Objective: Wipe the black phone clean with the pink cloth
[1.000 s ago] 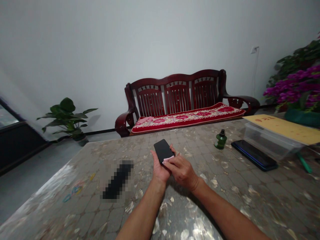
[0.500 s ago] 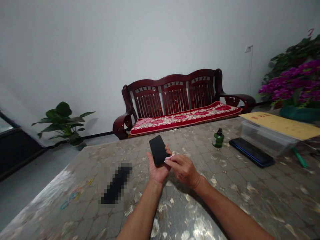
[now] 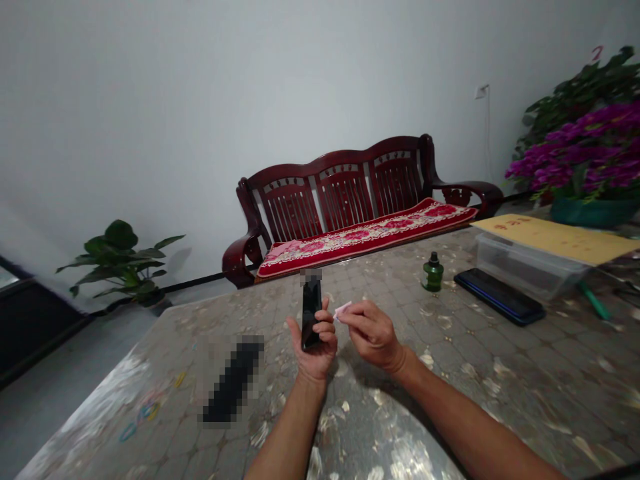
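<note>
A black smartphone (image 3: pixel 311 312) stands tilted up in my left hand (image 3: pixel 317 357), its narrow outline turned partly sideways. The fingers wrap its right edge and the thumb lies along the left. My right hand (image 3: pixel 374 335) pinches a small pale pink cloth or tissue (image 3: pixel 343 310) between thumb and fingertips. It is held just right of the phone, apart from the screen. A dark, blurred-out oblong item (image 3: pixel 233 380) lies on the table to the left of my hands.
On the patterned table (image 3: pixel 395 413) are a green bottle (image 3: pixel 433 273), a blue-edged phone (image 3: pixel 500 296), a clear plastic box (image 3: pixel 530 265) under a yellow envelope (image 3: pixel 560 238), and colourful rubber bands (image 3: pixel 145 411). A wooden bench (image 3: pixel 345 193) stands beyond, with purple flowers (image 3: pixel 585 150) at right.
My left hand has turned the phone, so it now appears narrower and more upright. My right hand has drawn the pink cloth off the phone toward the right. The view has shifted slightly.
</note>
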Demonstrator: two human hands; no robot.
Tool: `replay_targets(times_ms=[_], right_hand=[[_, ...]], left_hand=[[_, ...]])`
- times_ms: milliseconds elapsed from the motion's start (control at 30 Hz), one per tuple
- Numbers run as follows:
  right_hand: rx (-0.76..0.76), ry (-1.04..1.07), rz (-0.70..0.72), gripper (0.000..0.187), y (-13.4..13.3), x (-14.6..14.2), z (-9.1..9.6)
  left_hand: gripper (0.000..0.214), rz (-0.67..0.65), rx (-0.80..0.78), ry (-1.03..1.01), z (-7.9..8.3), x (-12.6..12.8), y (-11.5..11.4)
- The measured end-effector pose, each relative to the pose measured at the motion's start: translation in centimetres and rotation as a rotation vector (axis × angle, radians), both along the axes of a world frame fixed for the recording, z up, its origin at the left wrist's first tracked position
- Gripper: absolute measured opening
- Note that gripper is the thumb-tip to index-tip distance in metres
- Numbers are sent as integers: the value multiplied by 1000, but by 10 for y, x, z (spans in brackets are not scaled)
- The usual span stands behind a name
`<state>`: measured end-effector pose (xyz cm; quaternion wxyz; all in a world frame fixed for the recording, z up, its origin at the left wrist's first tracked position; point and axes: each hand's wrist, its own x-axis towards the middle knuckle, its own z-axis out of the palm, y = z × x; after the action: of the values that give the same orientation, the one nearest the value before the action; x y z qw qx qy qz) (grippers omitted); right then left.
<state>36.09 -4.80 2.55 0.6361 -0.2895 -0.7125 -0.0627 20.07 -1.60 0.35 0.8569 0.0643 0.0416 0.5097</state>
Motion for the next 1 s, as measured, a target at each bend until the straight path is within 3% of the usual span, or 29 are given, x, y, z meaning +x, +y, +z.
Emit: replay_targets(times_ms=[233, 533, 733, 1000], right_hand=[[-100, 135, -37, 38, 11, 4, -15], [-371, 668, -231, 17, 47, 35, -44], [-516, 877, -207, 24, 59, 48, -62], [-599, 887, -181, 28, 60, 42, -72]], left_hand=[[74, -148, -51, 55, -1, -2, 2], [92, -412, -276, 291, 1, 1, 5], [88, -351, -353, 296, -1, 7, 7], [78, -284, -417, 309, 1, 17, 3]])
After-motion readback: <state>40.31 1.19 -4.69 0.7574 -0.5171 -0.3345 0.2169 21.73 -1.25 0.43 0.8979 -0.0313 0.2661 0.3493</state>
